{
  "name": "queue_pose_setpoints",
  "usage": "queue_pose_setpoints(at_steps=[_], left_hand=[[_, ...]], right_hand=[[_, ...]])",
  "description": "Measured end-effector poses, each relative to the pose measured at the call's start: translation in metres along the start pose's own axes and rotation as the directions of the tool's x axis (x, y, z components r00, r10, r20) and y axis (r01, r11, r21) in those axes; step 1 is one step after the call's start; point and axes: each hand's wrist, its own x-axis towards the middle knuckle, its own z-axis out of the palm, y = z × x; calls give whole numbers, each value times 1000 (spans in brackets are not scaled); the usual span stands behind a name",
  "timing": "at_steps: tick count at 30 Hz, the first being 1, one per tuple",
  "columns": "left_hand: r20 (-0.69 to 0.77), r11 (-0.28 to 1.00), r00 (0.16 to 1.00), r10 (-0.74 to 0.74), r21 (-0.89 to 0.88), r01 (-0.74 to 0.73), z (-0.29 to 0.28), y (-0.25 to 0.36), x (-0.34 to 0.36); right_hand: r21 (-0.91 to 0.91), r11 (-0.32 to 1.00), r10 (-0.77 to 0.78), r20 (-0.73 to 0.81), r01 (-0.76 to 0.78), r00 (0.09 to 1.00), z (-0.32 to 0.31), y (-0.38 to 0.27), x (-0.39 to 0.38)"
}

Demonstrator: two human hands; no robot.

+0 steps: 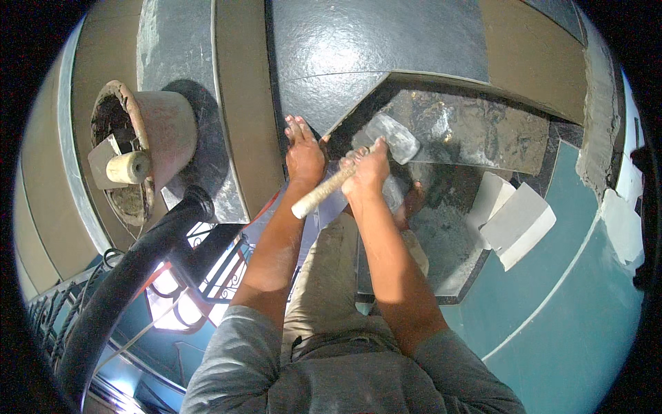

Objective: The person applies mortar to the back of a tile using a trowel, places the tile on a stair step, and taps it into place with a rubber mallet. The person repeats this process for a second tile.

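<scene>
My right hand [367, 169] is wrapped around the pale wooden handle of a mallet [394, 136]. Its whitish, dusty head points away from me, to the right of my fist, and the handle's butt sticks out toward my left forearm. Close by on the left, my left hand [305, 157] lies with fingers stretched out on the edge of a large dark, glossy tile [324, 103]. An angled corner of that tile borders a rough grey mortar bed [476, 131], above which the mallet head hangs; whether the two touch I cannot tell.
On the left, a mortar-caked bucket [169, 131] holds a trowel [129, 168] with a wooden handle. A thick black handrail [131, 269] runs along the lower left. White folded card-like pieces [520, 224] rest at the right against a teal wall [552, 297]. Brown and dark steps surround me.
</scene>
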Motion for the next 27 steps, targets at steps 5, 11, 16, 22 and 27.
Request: queue_pose_setpoints(at_steps=[5,11,16,22,27], left_hand=[[6,998,1000,4,-70,-4,3,-1,-1],[-12,997,999,49,-51,-50,10,-7,3],[-70,991,996,56,-121,-64,7,-9,5],[-73,993,992,99,-55,-104,-5,-11,0],[91,975,971,223,-39,-220,-11,-36,18]], right_hand=[[-83,995,59,140,-48,988,19,2,13],[-62,996,72,219,-59,973,21,4,18],[15,1000,6,111,-8,994,22,-3,21],[-256,965,-24,160,65,987,-8,-32,3],[-194,981,34,51,-24,998,-78,-47,-13]])
